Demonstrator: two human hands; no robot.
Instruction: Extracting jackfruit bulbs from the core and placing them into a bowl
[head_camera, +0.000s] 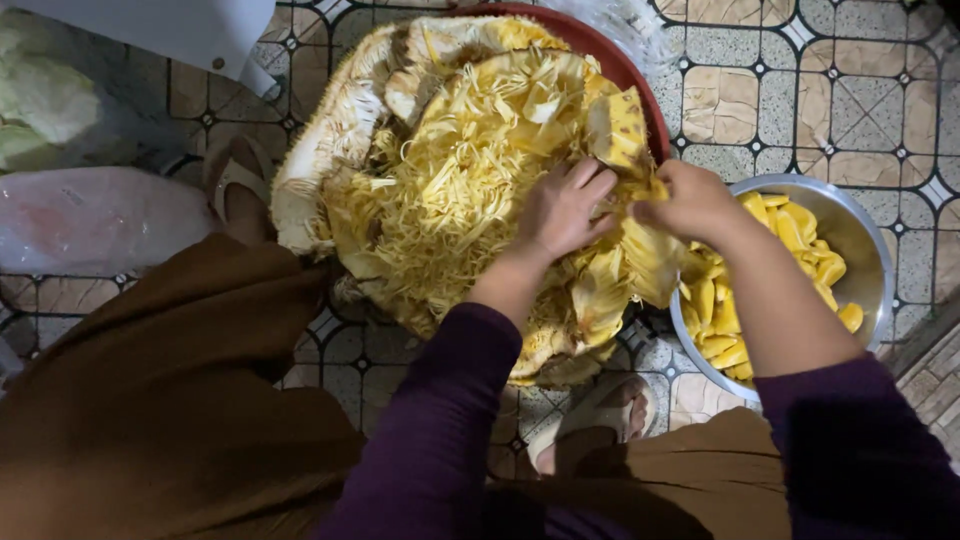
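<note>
A large cut-open jackfruit (440, 170) with pale yellow stringy fibres fills a red round tray (640, 75) on the tiled floor. My left hand (565, 210) presses into the fibres near the fruit's right side, fingers curled on the flesh. My right hand (690, 200) pinches a yellow piece of the fruit at its right edge, just above a steel bowl (870, 235). The bowl holds several yellow jackfruit pods (725, 320).
Clear plastic bags (90, 215) lie at the left, one with green produce (40, 100). My sandalled feet (600, 415) and brown skirt (160, 400) sit below the tray. A white sheet (170, 30) is at the top left. Patterned floor tiles (800, 90) surround everything.
</note>
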